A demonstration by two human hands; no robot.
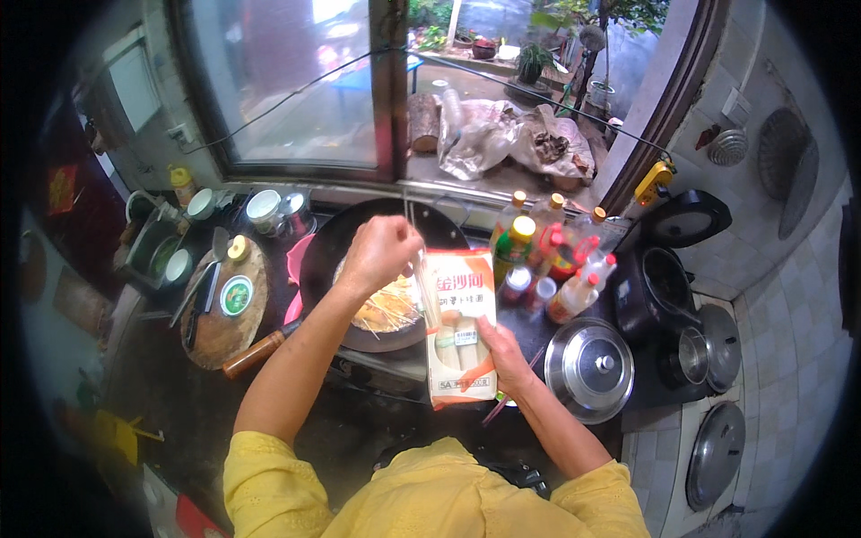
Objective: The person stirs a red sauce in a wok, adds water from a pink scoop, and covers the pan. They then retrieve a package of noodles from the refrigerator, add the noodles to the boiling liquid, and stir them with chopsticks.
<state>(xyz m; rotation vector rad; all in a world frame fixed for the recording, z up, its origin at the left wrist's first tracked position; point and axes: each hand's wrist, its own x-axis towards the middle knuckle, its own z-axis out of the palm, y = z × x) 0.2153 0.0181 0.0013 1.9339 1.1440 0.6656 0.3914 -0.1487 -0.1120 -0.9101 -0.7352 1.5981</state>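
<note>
My right hand [506, 353] grips the side of a packet of dried noodles [464, 289], held upright at the front right of the wok. The packet is white and orange, bears writing and has a clear window. Pale dried noodles [428, 286] stick out along its left edge. My left hand [385, 252] is above the wok, fingers closed on a few thin noodle strands; the fingertips are partly hidden. Below it, a black wok [323, 269] with a wooden handle [259, 353] holds yellowish-brown liquid. Loose dried noodles [393, 306] lie scattered across the liquid.
On the left, a round wooden board [252, 269] carries a knife, a spatula and a small bowl [237, 296]. Several bottles [514, 241] stand right of the wok. A steel lid [588, 370] lies near chopsticks [501, 408]. An open rice cooker [662, 276] is farther right.
</note>
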